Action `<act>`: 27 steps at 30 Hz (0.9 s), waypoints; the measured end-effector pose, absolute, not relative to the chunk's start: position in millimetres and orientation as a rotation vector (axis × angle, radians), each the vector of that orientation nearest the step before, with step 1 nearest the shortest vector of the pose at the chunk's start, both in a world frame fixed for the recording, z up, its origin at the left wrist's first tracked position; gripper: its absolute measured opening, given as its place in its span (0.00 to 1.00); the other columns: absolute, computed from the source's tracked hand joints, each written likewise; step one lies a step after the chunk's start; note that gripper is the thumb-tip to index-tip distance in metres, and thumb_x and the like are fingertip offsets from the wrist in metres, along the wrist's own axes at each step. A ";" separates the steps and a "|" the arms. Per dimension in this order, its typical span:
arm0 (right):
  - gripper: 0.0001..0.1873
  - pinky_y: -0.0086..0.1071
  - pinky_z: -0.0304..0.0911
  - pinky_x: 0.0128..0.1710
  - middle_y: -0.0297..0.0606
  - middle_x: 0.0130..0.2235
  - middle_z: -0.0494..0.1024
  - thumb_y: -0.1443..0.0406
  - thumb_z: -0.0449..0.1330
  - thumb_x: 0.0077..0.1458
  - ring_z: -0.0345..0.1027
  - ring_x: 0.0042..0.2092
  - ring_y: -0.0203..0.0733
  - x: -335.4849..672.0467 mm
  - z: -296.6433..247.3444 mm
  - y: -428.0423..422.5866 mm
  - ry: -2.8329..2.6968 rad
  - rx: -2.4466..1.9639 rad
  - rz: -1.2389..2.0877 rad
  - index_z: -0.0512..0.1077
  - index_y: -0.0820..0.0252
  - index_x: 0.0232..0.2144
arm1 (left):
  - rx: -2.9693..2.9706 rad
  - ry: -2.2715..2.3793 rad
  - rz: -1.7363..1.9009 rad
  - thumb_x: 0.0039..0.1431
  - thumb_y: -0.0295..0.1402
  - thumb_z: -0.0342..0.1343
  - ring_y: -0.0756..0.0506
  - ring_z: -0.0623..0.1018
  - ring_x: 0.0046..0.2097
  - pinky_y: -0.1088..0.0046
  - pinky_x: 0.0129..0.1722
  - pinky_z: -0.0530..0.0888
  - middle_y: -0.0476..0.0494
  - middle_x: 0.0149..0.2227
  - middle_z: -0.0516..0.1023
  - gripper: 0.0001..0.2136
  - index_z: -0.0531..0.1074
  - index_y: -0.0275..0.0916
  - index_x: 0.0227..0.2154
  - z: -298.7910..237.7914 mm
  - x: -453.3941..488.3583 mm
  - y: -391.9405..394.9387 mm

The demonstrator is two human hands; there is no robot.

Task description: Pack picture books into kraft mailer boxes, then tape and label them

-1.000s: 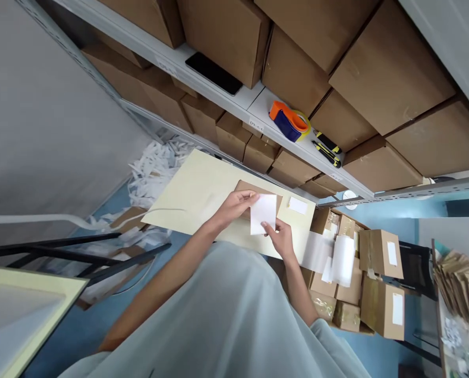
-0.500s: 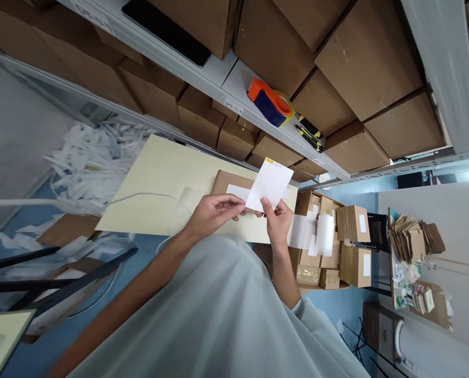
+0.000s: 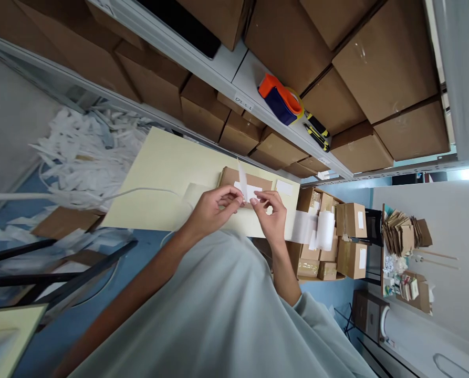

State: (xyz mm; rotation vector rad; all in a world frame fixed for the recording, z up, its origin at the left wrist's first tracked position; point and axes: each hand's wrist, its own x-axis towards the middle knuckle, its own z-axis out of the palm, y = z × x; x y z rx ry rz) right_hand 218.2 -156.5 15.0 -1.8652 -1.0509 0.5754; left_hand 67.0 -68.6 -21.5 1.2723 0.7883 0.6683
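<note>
My left hand (image 3: 212, 210) and my right hand (image 3: 271, 218) meet above a pale yellow table (image 3: 159, 178), both pinching a small white label (image 3: 245, 189) that stands edge-on between the fingertips. Just behind the label lies a flat brown cardboard box (image 3: 234, 177) with a white strip on it. Another white label (image 3: 284, 187) rests on the table's right end.
A metal shelf (image 3: 234, 84) packed with cardboard boxes runs behind the table; an orange and blue tape dispenser (image 3: 280, 100) and yellow-black cutters (image 3: 316, 131) lie on it. Labelled small boxes (image 3: 352, 231) and a label roll (image 3: 315, 231) stand right. White paper strips (image 3: 84, 152) pile left.
The label, held up flat and facing me half a second ago, has come down and turned edge-on between both hands. The view shifted slightly right.
</note>
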 end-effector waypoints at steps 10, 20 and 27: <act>0.18 0.34 0.66 0.38 0.36 0.36 0.80 0.48 0.65 0.66 0.70 0.38 0.41 188.3 1.8 -134.0 -0.997 -1.911 0.715 0.80 0.54 0.34 | 1.536 0.820 0.627 0.64 0.42 0.56 0.44 0.82 0.40 0.71 0.39 0.81 0.45 0.38 0.83 0.10 0.76 0.43 0.34 -40.9 37.5 -49.5; 0.24 0.34 0.67 0.39 0.35 0.34 0.77 0.42 0.61 0.65 0.70 0.37 0.42 183.5 -7.9 -136.3 -0.800 -1.955 0.687 0.74 0.55 0.36 | 1.775 1.437 0.408 0.63 0.30 0.57 0.39 0.84 0.45 0.65 0.53 0.79 0.40 0.42 0.84 0.03 0.75 0.42 0.33 -128.0 -6.7 25.3; 0.25 0.36 0.67 0.34 0.35 0.28 0.78 0.41 0.64 0.65 0.70 0.31 0.41 187.2 6.5 -149.2 -0.714 -1.914 0.728 0.73 0.55 0.35 | 1.454 1.988 0.258 0.69 0.34 0.58 0.32 0.83 0.56 0.55 0.62 0.76 0.30 0.49 0.87 0.07 0.77 0.36 0.39 -146.8 -79.0 125.4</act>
